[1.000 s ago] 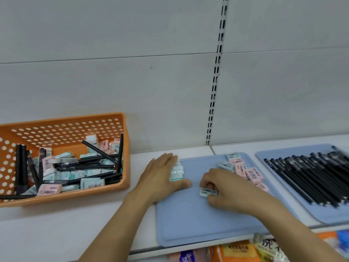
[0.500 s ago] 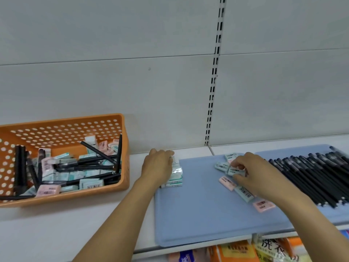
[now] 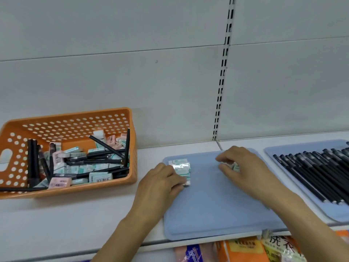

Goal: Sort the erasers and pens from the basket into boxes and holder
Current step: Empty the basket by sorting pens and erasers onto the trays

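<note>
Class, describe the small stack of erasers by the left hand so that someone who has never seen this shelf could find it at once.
Start at the orange basket on the left of the shelf, then move right to the nearer blue mat. The eraser stack sits at that mat's far left corner, against the left hand's fingertips. Unlike the basket's jumbled erasers, these green-and-white ones are piled neatly.

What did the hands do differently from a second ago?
The right hand went from the mat's front to its back and gathered the loose erasers, which it now covers and grips. The left hand slid toward the front of the eraser stack, still touching it. The orange basket and pens stayed put.
</note>
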